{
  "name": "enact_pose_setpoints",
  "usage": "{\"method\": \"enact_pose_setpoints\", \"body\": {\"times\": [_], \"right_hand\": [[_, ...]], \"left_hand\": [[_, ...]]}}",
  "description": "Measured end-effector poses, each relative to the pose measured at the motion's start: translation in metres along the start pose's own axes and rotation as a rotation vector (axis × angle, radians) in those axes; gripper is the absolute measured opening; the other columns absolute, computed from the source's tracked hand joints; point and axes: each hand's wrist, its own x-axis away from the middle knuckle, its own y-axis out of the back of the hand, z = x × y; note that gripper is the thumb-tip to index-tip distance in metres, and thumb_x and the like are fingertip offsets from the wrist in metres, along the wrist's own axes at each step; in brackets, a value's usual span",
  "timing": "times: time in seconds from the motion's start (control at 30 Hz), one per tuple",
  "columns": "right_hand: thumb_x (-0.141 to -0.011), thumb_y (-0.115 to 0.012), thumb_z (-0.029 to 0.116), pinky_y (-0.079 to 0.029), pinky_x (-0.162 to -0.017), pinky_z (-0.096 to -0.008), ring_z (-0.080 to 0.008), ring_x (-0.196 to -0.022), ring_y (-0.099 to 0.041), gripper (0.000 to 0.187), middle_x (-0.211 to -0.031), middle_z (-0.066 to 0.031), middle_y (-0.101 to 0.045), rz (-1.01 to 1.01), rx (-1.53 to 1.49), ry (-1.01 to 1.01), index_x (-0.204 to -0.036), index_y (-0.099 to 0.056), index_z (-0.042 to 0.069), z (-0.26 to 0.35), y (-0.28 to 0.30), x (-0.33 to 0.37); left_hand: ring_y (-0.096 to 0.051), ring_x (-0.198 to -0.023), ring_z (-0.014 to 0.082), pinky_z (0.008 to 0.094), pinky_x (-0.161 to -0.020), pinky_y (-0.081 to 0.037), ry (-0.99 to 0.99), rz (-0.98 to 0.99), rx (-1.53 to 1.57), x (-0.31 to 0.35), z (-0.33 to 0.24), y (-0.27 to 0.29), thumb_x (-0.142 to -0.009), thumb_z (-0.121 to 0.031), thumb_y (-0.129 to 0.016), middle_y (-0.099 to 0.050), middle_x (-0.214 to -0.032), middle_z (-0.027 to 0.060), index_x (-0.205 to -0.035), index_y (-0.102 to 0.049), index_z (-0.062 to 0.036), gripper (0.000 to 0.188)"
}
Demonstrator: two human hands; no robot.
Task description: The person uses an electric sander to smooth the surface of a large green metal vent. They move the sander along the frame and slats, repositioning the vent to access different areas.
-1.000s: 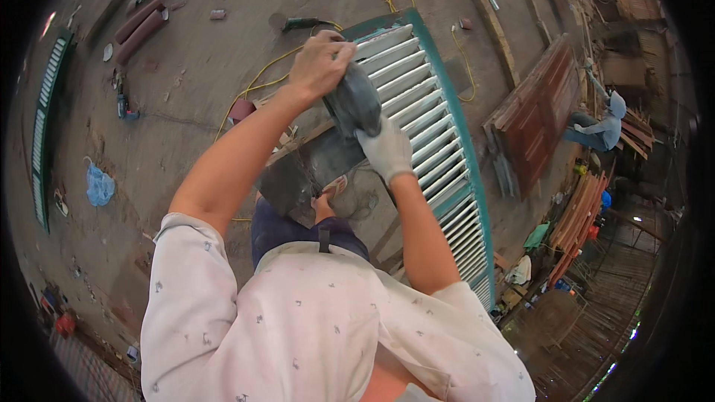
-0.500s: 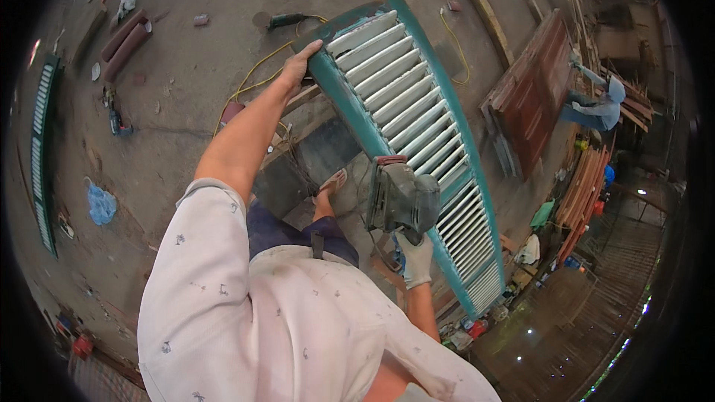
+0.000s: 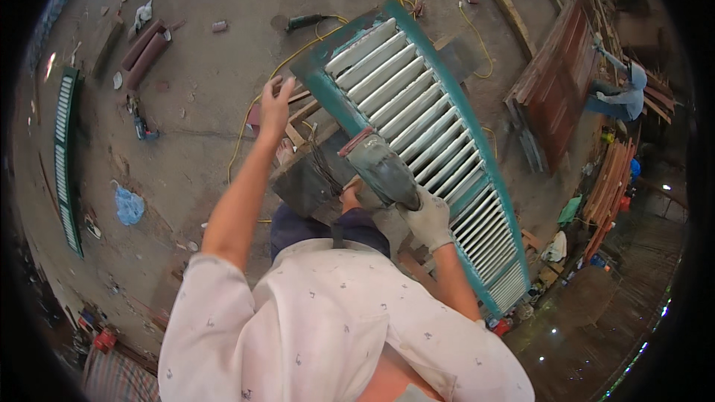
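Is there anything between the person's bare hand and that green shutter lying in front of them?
Nothing visible. The left hand hangs open in the air just beside the near corner of the shutter, with only bare floor and a few wood strips underneath. The gloved right hand holds a power sander over the shutter's edge.

A concrete floor is being used as the work surface. A green shutter, a yellow cord, a grinder, a second shutter and a blue rag are lying on it.
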Motion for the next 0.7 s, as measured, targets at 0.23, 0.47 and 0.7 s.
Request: {"method": "enact_pose_setpoints", "body": {"times": [0.23, 0.47, 0.7], "right_hand": [[-0.093, -0.074, 0.033, -0.058, -0.092, -0.0535, -0.0401, -0.108, -0.076, 0.033, -0.11, -0.0189, -0.08, 0.043, 0.065, 0.171, -0.114, -0.069, 0.009, 0.078, -0.016, -0.088], [-0.094, -0.069, 0.029, -0.059, -0.095, -0.0524, -0.0404, -0.112, -0.077, 0.032, -0.113, -0.022, -0.08, 0.053, -0.13, 0.171, -0.116, -0.071, 0.006, 0.16, -0.025, -0.156], [-0.091, -0.073, 0.028, -0.061, -0.09, -0.0505, -0.0401, -0.104, -0.079, 0.027, -0.103, -0.0215, -0.08, 0.035, -0.197, 0.136, -0.108, -0.072, 0.007, 0.104, -0.026, -0.117]], "left_hand": [[-0.071, -0.118, 0.0313, 0.041, -0.102, -0.055, -0.536, 0.524, -0.296, 0.091, -0.139, -0.013, -0.099, -0.034, -0.076, -0.075, -0.121, 0.0131, -0.124, -0.078, -0.0078, 0.036], [-0.071, -0.095, 0.0405, 0.0484, -0.085, -0.054, -0.789, 0.445, -0.801, -0.012, -0.151, -0.024, -0.099, -0.035, -0.064, -0.071, -0.098, 0.02, -0.1, -0.075, -0.0013, 0.035], [-0.069, -0.092, 0.0447, 0.0495, -0.084, -0.053, -0.754, 0.606, -0.911, 0.034, -0.14, -0.044, -0.099, -0.035, -0.063, -0.069, -0.1, 0.0235, -0.102, -0.071, 0.0007, 0.037]]}}
